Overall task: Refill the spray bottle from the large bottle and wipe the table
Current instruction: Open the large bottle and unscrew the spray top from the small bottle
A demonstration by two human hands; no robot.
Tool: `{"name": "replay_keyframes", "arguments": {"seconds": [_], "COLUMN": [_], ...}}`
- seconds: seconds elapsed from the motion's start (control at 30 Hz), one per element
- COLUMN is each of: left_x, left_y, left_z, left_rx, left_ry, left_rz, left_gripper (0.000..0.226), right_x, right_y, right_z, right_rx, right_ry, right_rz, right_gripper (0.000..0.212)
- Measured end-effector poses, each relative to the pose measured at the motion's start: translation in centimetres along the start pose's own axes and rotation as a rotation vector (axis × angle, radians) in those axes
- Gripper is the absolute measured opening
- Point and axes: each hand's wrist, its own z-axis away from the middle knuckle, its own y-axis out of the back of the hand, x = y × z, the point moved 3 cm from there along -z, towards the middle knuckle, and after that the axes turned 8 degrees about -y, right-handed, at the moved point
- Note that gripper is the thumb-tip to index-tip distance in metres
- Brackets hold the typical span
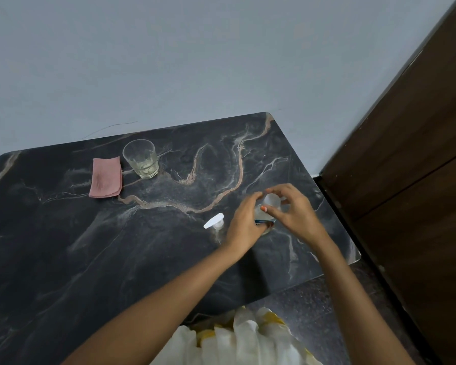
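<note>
Right of centre, the left hand (244, 225) grips a clear bottle (264, 212) to steady it; the right hand (292, 209) pinches its cap (272, 200); the spray head (214, 222) lies just left, set aside.

Clear glass (140, 158) holding some liquid, grey wall (169, 61), brown wooden door (411, 154), speckled floor (313, 304)

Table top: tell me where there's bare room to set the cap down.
Bare marble lies left of the spray head, below the pink cloth, and between the glass and the table's right edge. It is crowded where both hands grip the bottle.
</note>
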Motion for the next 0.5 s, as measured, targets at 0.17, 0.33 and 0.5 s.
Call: {"name": "replay_keyframes", "arguments": {"seconds": [0.17, 0.33, 0.5], "left_x": [-1.1, -1.4, -1.3], "left_y": [-0.7, -0.2, -0.1], "left_z": [-0.7, -0.9, -0.9], "left_rx": [0.031, 0.029, 0.047], "left_ry": [0.061, 0.100, 0.108], "left_rz": [-0.082, -0.123, -0.091], "left_gripper": [0.039, 0.023, 0.030], "right_x": [-0.3, -0.8, -1.1], "right_y": [-0.2, -0.2, -0.2], "right_z": [0.3, 0.2, 0.2], "right_rx": [0.054, 0.074, 0.025], "right_ry": [-0.028, -0.042, 0.007], "right_rz": [0.111, 0.169, 0.198], "right_gripper": [0.037, 0.032, 0.031]}}
